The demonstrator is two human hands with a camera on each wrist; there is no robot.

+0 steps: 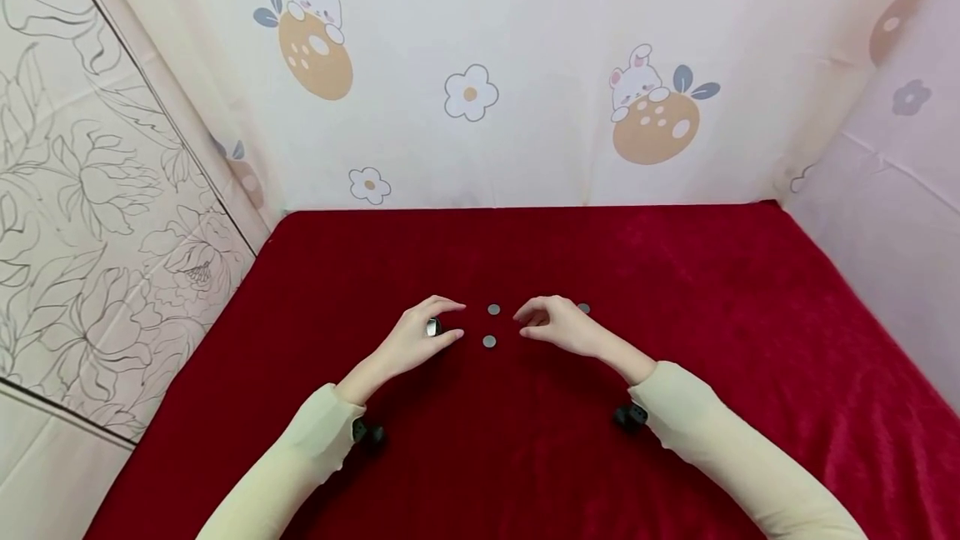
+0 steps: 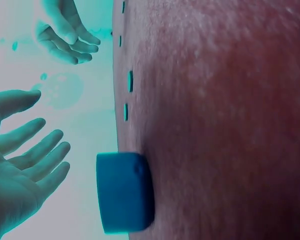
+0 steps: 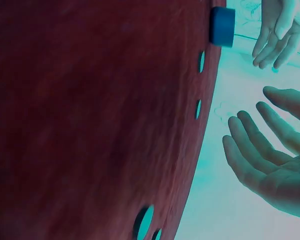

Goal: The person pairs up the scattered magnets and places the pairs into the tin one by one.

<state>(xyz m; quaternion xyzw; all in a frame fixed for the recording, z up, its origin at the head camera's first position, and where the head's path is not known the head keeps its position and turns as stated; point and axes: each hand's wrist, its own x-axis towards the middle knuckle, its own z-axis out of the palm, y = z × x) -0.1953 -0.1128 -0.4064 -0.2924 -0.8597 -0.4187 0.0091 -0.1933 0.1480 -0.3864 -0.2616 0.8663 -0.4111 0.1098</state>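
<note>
Over there the left hand (image 1: 412, 337) hovers above a block (image 1: 432, 327) on the desk (image 1: 697, 282), the right hand (image 1: 561, 324) near two discs (image 3: 146, 221); two more discs (image 1: 489, 342) lie between them. Both hands' fingers are loosely parted, holding nothing.

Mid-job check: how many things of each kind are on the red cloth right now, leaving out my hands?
Small flat discs: 4 (all four show in each wrist view; only 3 in the head view)
Larger block-like piece: 1
Total: 5
</note>
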